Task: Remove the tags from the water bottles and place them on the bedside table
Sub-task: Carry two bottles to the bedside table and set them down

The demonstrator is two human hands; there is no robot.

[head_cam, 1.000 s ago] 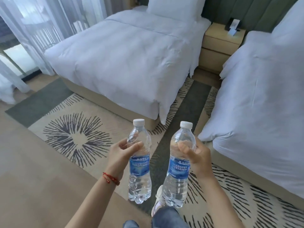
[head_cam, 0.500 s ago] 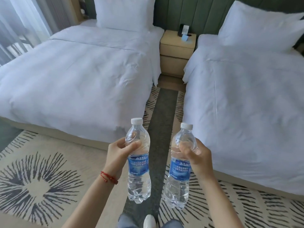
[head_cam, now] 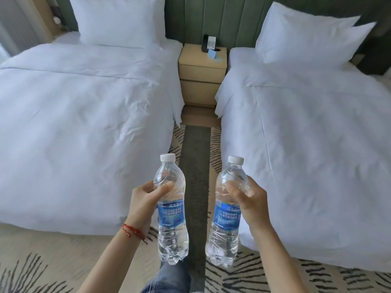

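Left hand [head_cam: 146, 199]: clamped on left bottle [head_cam: 171, 210], upright, label on.
Right hand [head_cam: 249, 199]: clamped on right bottle [head_cam: 227, 212], label on.
Bedside table [head_cam: 202, 75]: far end of aisle, well apart.
Risk: both hands occupied; peeling a label one-handed could drop a bottle.
Risk: phone [head_cam: 209, 43] and card crowd the tabletop.

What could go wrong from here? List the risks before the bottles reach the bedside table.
1. Both hands are full: the left hand holds the left bottle and the right hand the right bottle, so peeling either blue label probably means setting one down first.
2. The bedside table already carries a phone and a blue card; the bottles could knock them.
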